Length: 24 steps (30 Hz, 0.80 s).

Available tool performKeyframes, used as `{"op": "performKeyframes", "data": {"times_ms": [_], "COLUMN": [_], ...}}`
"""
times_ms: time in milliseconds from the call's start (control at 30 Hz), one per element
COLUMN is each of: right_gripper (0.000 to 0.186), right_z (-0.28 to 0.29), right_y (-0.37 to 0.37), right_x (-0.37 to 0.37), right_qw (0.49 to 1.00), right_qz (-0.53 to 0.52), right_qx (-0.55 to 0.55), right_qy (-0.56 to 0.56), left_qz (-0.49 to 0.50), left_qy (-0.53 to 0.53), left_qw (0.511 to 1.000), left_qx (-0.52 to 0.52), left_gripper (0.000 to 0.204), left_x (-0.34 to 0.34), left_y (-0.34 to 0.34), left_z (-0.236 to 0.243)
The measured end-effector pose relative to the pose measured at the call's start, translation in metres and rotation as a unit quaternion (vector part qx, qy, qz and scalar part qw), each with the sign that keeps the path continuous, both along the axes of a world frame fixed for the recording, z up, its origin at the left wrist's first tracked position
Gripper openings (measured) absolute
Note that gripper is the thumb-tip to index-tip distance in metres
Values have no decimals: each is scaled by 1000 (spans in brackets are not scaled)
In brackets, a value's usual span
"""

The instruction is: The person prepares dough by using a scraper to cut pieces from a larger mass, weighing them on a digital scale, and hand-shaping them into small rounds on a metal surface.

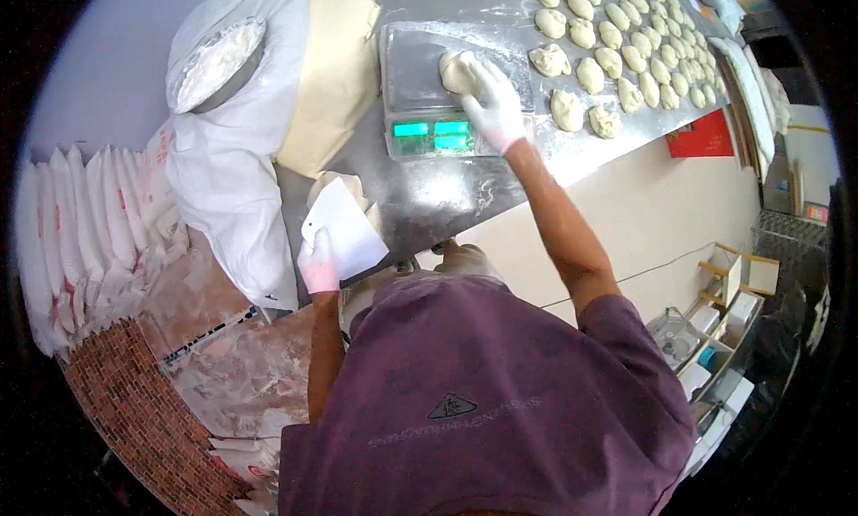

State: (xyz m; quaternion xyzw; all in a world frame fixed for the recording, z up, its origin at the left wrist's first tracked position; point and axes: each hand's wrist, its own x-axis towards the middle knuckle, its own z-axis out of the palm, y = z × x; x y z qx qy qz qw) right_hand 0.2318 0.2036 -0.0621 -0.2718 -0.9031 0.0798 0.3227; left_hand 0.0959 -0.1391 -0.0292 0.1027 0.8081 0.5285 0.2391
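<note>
My left hand, in a white glove with a pink cuff, is closed around a flat white dough scraper with a small hole. Behind the scraper, part of a cut lump of dough shows at the table edge. My right hand, gloved too, has its fingers on a piece of dough on the plate of a digital scale. The scale's green display is lit. Left of the scale lies a large slab of dough, partly beside white plastic sheeting.
Rows of dough pieces cover the metal table on the right. A bowl of flour stands at the far left. White sacks lean below it. A red box sits under the table's right side.
</note>
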Motion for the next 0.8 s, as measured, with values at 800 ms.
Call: {"op": "performKeyframes", "data": {"times_ms": [800], "right_gripper": [39], "right_z": [-95], "right_y": [-194], "right_x": [41], "right_qw": [808], "right_qz": [82], "right_qx": [-582], "right_qy": [-43], "left_qz": [-282], "left_qy": [216], "left_qw": [907], "left_qx": [-226], "left_gripper": [33], "left_x": [-24], "left_y": [-8], "left_z": [-3]}}
